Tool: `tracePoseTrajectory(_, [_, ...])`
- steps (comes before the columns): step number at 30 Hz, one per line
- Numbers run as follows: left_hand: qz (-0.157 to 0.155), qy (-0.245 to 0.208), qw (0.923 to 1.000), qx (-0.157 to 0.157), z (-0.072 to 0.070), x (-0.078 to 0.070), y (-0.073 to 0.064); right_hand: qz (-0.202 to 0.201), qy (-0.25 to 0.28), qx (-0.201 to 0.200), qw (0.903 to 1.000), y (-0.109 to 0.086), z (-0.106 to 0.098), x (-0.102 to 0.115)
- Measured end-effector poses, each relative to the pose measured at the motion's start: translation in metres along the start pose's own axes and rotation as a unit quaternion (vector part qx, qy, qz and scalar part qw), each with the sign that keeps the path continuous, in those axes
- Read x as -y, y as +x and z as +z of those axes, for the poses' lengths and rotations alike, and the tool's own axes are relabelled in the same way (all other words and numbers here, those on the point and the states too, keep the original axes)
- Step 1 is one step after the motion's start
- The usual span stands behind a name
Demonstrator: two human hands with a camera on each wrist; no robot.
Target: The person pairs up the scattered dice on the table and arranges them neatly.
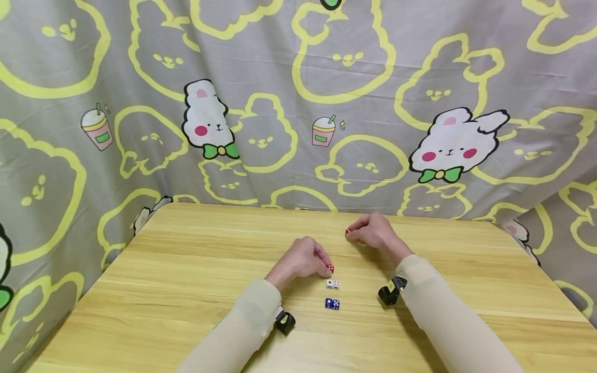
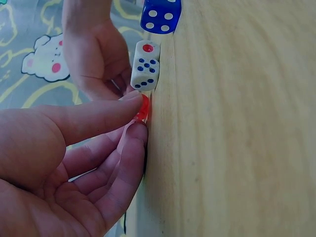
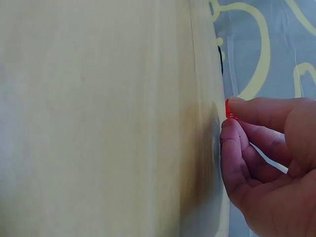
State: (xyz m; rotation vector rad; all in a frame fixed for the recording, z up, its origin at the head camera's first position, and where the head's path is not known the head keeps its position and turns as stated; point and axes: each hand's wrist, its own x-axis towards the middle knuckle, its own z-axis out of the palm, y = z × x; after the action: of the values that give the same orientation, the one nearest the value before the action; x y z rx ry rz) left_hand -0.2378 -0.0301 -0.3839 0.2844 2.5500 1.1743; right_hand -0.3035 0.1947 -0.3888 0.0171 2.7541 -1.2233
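Note:
My left hand [image 1: 303, 258] pinches a red die [image 1: 330, 268] between thumb and fingers, low at the tabletop. In the left wrist view, thumb and fingertips cover most of that red die [image 2: 143, 107]. Just nearer to me sit two white dice [image 1: 332, 284], side by side. Closer still lies a pair of blue dice [image 1: 332, 304], also side by side. Farther back and to the right, my right hand [image 1: 375, 231] pinches another red die [image 1: 347, 233] near the table's far edge. The right wrist view shows it [image 3: 229, 108] partly hidden between thumb and fingertips.
The wooden table [image 1: 186, 269] reaches back to a grey curtain [image 1: 275, 57] with yellow outlines and cartoon figures. More of the same fabric hangs at the left and right. Black wrist cameras [image 1: 285, 322] ride under both sleeves, low over the wood.

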Motion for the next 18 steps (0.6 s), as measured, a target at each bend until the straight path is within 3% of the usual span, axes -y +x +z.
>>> tracePoseTrajectory(18, [-0.002,-0.002,1.0000,0.004,0.001,0.000,0.001,0.008,0.021,0.018,0.9996,-0.038,-0.001,0.010])
